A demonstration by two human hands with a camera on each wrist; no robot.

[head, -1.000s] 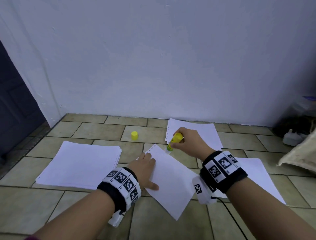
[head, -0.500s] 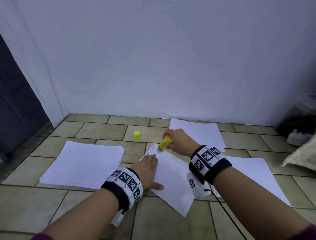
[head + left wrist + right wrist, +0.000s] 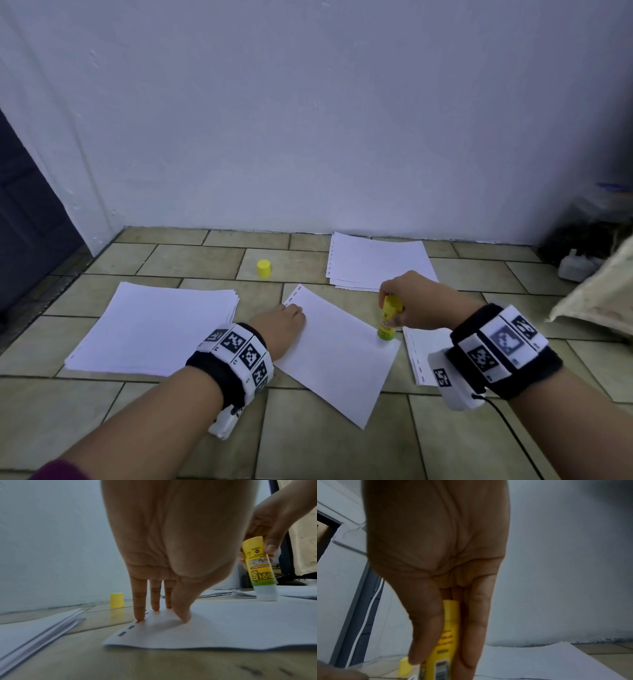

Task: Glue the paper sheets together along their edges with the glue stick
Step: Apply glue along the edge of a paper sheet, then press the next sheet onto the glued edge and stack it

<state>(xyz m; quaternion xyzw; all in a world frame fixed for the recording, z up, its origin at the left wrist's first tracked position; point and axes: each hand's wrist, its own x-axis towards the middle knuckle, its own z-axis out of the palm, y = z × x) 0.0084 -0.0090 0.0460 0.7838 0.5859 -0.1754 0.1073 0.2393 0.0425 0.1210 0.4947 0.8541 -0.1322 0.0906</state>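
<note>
**Glue stick at the right corner of the sheet**

White paper lies across a tan tiled floor point(image 3: 171, 260) at the foot of a pale wall. The middle sheet point(image 3: 339, 359), turned at an angle, has a row of punched slots along its far-left edge. The left hand point(image 3: 279, 329) presses it flat near that edge: in the left wrist view its fingers point(image 3: 139, 601) are straight and spread a little, tips down on the paper beside the slots, holding nothing.

The right hand point(image 3: 414, 301) grips the yellow glue stick point(image 3: 388, 320) near its top, thumb on one side and fingers on the other, curled round the barrel. The stick stands nearly upright, tilted slightly, with its green-banded lower end and pale glue tip touching the sheet at its right corner. The right wrist view shows the barrel point(image 3: 443, 642) pinched between thumb and fingers.

The yellow cap point(image 3: 264, 268) stands alone on the floor, far of the sheet and well apart from the stick. A thick stack of paper point(image 3: 154, 329) lies to the left, just beside the left wrist. Another punched stack point(image 3: 376, 262) lies far right, by the wall, and more punched sheets point(image 3: 418, 356) lie partly under the right wrist. Both wrists wear black bands with square black-and-white markers. At the far right edge sit a small white object and a light fabric item, too dim to identify.
</note>
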